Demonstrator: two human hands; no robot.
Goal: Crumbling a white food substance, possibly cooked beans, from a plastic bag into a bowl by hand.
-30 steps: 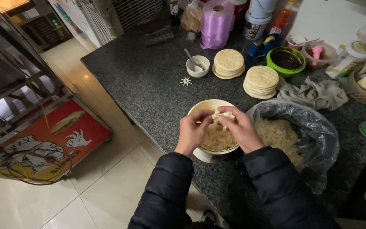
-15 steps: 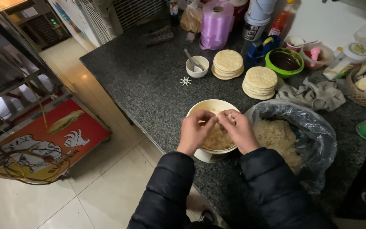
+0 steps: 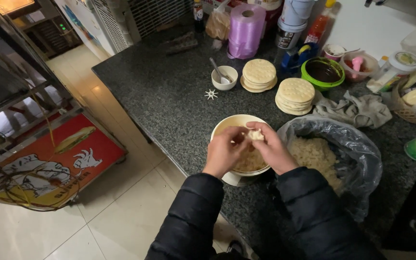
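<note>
A cream bowl [image 3: 232, 121] of pale shredded filling stands near the front edge of a dark granite counter [image 3: 169, 106]. Both my hands are over it. My left hand [image 3: 223, 151] and my right hand [image 3: 270, 148] together pinch a small pale lump of filling [image 3: 255, 135] above the bowl. Just right of the bowl, a bag-lined tub [image 3: 357, 149] holds more of the same shredded filling [image 3: 314, 154].
Two stacks of round flat dough discs [image 3: 259, 73] [image 3: 294, 94] lie behind the bowl. A small white cup with a spoon [image 3: 224, 77], a green bowl of dark sauce [image 3: 322, 72], a grey cloth [image 3: 352, 108], a purple bag roll [image 3: 245, 29] and bottles crowd the back. Tiled floor lies left.
My hands stayed over the bowl, working the lump between the fingers; the fingertips have come together slightly higher over the bowl's right side.
</note>
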